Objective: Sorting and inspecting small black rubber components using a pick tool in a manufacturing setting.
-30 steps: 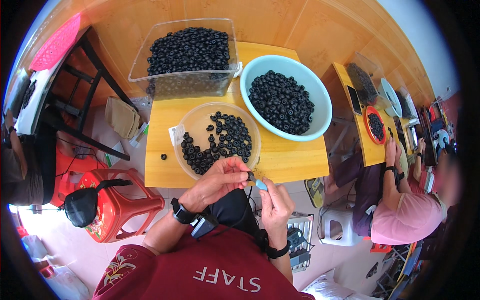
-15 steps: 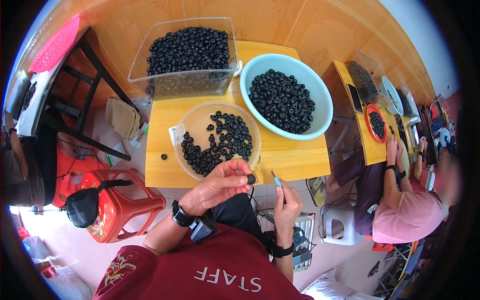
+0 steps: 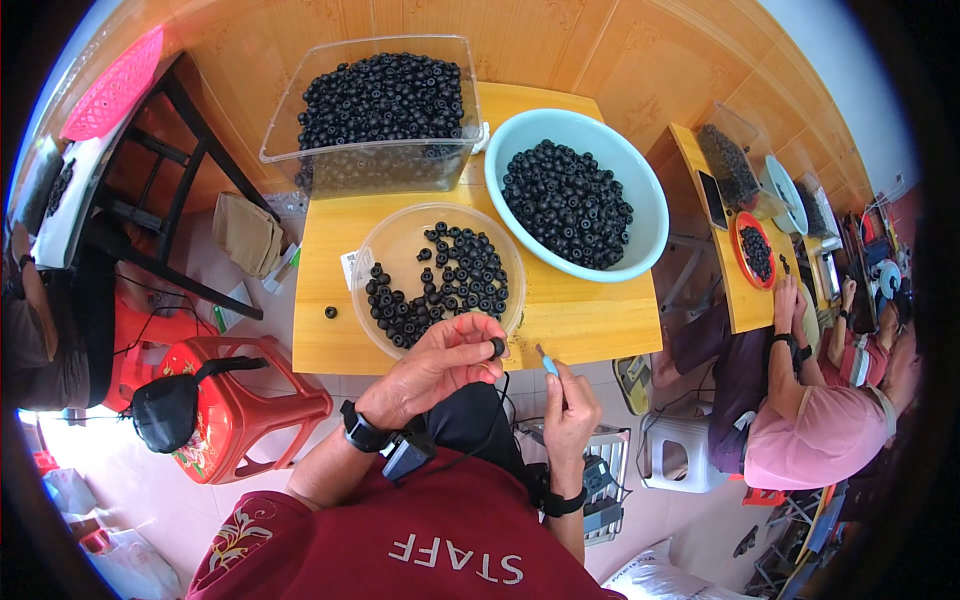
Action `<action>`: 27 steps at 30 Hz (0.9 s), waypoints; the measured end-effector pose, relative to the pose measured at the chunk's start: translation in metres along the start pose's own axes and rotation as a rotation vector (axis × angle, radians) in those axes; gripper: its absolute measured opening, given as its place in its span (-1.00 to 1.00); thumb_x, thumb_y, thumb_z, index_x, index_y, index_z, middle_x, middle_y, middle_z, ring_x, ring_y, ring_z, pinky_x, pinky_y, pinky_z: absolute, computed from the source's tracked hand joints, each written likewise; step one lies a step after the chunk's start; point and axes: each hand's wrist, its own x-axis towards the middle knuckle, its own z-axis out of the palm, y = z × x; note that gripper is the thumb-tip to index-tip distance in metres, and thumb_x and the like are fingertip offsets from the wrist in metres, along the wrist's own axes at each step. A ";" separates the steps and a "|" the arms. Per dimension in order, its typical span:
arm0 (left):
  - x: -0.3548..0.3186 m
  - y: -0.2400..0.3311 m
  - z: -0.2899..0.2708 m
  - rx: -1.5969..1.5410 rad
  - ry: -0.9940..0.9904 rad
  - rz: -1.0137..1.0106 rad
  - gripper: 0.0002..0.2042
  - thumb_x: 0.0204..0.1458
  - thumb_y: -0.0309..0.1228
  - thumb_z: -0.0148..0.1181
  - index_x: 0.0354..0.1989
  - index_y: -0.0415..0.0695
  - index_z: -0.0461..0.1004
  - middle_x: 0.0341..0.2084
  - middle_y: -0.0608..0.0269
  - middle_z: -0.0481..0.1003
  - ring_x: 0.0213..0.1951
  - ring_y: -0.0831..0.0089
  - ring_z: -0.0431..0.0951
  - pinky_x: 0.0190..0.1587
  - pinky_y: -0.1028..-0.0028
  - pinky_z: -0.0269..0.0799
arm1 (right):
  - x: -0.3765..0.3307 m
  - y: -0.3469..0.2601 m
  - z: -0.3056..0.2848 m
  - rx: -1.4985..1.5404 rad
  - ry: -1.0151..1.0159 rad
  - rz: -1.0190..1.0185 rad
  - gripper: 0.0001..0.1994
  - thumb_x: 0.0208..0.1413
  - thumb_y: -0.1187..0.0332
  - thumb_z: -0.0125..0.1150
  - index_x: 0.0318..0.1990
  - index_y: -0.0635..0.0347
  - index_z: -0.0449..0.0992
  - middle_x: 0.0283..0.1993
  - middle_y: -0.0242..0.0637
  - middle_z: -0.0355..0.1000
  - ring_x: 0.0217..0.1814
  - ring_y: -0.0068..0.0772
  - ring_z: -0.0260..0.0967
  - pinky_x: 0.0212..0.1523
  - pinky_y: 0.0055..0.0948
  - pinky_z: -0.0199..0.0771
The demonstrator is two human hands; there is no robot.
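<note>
Left hand (image 3: 452,354) nearest its work: fingers pinched on one black bead (image 3: 497,347). Right hand (image 3: 572,412) just beside, fingers clamped round a blue-handled tool (image 3: 549,365), tip apart from the bead. Just beyond the left fingers, on the wooden surface (image 3: 590,335), I see a round tray (image 3: 393,245) of loose beads. Farther out: pale blue basin (image 3: 648,190) beyond the right fingers, clear box (image 3: 385,176) beyond the left, both bead-filled.

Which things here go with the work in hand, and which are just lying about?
Likely with the work:
black piece in the left hand
blue-handled tool in the right hand
round tray, clear bin and pale blue basin, holding more pieces

Apparently just lying about:
red stool
pink basket
brown paper bag
</note>
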 end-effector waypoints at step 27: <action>0.006 -0.001 0.000 0.097 0.068 -0.060 -0.90 0.10 -0.51 0.08 -0.21 -0.14 0.38 -0.42 0.38 0.42 -0.43 0.62 0.47 -0.33 0.65 0.42 | -0.005 0.004 0.004 0.013 -0.027 0.018 -0.81 0.07 0.40 0.17 -0.16 0.22 0.55 -0.57 -0.13 0.31 -0.59 -0.13 0.32 -0.55 -0.26 0.27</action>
